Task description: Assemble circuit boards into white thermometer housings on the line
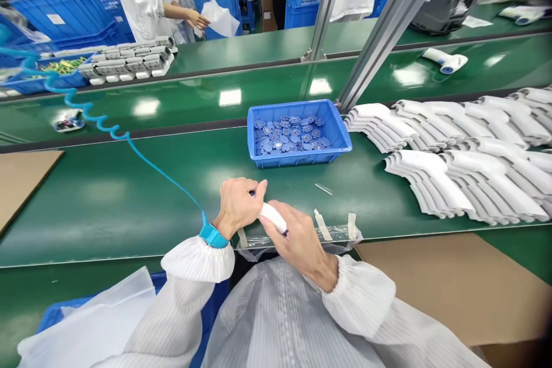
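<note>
My left hand (237, 207) and my right hand (297, 241) meet over the green bench, both gripping a white plastic housing (272, 217), probably from an infrared thermometer, with most of it hidden by my fingers. A clear plastic bag (297, 246) with strips of tape lies under my right hand at the bench's near edge. Ahead of my hands sits a blue plastic tray (263, 152) holding many small round blue parts (288, 135). To the right lie rows of stacked white thermometer housings (466, 167). A blue wrist strap (213, 236) circles my left wrist, its coiled cord (99, 118) running away to the left.
Green belts (129, 207) run across the view, divided by an aluminium post (379, 40). Cardboard sheets (448, 282) lie at both sides. Beyond, a co-worker's hands (196, 19) handle a white bag among blue crates (64, 11); a white thermometer (445, 61) lies on a farther belt.
</note>
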The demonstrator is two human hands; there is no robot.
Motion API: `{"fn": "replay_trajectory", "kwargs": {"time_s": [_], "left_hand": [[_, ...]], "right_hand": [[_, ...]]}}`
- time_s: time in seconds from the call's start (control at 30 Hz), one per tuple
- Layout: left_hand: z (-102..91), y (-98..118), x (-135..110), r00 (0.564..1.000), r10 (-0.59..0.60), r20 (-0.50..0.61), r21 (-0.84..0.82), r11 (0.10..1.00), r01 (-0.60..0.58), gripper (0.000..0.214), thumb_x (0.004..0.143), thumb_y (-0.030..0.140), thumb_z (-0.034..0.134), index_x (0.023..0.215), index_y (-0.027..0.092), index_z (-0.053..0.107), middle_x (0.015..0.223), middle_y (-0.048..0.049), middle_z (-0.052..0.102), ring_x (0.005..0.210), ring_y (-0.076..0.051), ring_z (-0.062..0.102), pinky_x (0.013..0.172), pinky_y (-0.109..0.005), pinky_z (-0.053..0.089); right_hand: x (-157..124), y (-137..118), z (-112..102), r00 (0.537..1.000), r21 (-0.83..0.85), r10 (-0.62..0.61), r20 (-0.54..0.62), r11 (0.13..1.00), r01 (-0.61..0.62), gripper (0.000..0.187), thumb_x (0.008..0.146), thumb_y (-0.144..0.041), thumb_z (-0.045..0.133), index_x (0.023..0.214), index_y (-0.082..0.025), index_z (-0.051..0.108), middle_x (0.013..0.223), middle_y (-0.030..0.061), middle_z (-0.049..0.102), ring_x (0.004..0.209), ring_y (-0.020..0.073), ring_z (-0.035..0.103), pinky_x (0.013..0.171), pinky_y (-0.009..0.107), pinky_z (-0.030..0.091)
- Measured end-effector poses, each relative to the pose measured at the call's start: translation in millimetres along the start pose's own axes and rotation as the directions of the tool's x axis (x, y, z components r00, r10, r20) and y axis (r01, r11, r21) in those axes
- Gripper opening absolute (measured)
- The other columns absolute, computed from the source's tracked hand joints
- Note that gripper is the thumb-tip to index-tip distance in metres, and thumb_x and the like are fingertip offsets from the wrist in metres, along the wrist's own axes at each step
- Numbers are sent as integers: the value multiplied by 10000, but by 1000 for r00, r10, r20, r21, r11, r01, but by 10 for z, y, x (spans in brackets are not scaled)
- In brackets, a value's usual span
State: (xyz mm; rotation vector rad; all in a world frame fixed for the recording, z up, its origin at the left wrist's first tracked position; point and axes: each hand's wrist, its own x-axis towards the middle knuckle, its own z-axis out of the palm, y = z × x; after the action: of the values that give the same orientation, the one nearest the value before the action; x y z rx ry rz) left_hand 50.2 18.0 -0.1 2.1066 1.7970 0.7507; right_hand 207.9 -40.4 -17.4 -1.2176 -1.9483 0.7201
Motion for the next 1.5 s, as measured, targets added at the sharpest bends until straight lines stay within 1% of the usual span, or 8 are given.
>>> {"fn": "replay_trajectory", "kwargs": {"time_s": [0.5, 0.6, 0.7, 0.9, 1.03, 1.17, 1.27, 1.5], "left_hand": [[-58, 24, -83, 990, 22, -139, -118, 992, -39, 466, 961, 394, 542, 554, 180, 617, 574, -24, 604, 607, -152, 542, 633, -305, 392], [-89, -12, -232, 969, 15, -248, -321, 942, -97, 272, 959, 411, 569, 874, 189, 701, 1010, -72, 709, 958, -206, 627, 841, -330, 470], [45, 18, -301, 892, -246, -380, -633, 772, -57, 446, 994, 435, 495, 635, 183, 573, 713, -42, 645, 700, -174, 620, 691, -314, 493], [339, 29, -38, 749, -525, -404, -653, 739, 166, 533, 949, 441, 552, 479, 197, 489, 455, 16, 486, 448, -125, 482, 521, -279, 387], [283, -1, 87, 776, -529, -344, -508, 799, 320, 521, 942, 348, 502, 443, 198, 497, 427, 14, 477, 444, -127, 473, 543, -280, 377], [44, 182, -6, 886, -447, -126, -526, 787, 323, 472, 898, 400, 604, 489, 181, 513, 491, 19, 490, 508, -118, 455, 567, -268, 365], [-166, 471, -150, 969, -169, 181, -698, 672, 248, 235, 765, 343, 785, 789, 186, 612, 729, 32, 603, 637, -114, 516, 607, -237, 406], [-398, 1148, -272, 892, 151, 426, -706, 672, 224, 298, 748, 194, 802, 978, 255, 624, 927, 43, 664, 825, -140, 592, 718, -253, 441]], "right_hand": [[63, -131, -137, 989, 88, 148, -1, 985, -147, 296, 984, -376, 517, 1126, -158, 656, 878, 71, 682, 708, 170, 626, 598, 279, 445], [108, -99, -250, 784, 409, 566, 255, 672, -618, 397, 948, -509, 510, 930, -147, 673, 632, 7, 595, 472, 101, 453, 443, 239, 330], [145, -46, -312, 541, 455, 585, 604, 304, -837, 463, 940, -557, 453, 806, -149, 623, 607, 2, 575, 396, 63, 306, 374, 231, 186], [170, -134, -138, 889, -32, 309, 338, 948, -317, 268, 998, -375, 487, 1012, -162, 649, 848, 78, 719, 669, 160, 623, 613, 275, 393], [161, -248, -8, 904, -376, 276, 327, 915, -143, 423, 1057, -370, 329, 1017, -91, 644, 824, 148, 716, 649, 210, 651, 570, 299, 331], [37, -126, -242, 926, -25, 246, 284, 968, -250, 396, 1031, -415, 419, 900, -151, 683, 671, 20, 629, 573, 130, 519, 569, 276, 302], [-100, 106, -602, 874, 369, 344, 343, 807, -462, 343, 963, -494, 556, 1024, -201, 724, 757, -12, 634, 666, 126, 519, 618, 252, 367], [-411, 535, -902, 836, 844, 358, 416, 189, -501, 261, 663, -305, 880, 837, -147, 767, 806, 26, 697, 777, 151, 596, 727, 252, 470]]}}
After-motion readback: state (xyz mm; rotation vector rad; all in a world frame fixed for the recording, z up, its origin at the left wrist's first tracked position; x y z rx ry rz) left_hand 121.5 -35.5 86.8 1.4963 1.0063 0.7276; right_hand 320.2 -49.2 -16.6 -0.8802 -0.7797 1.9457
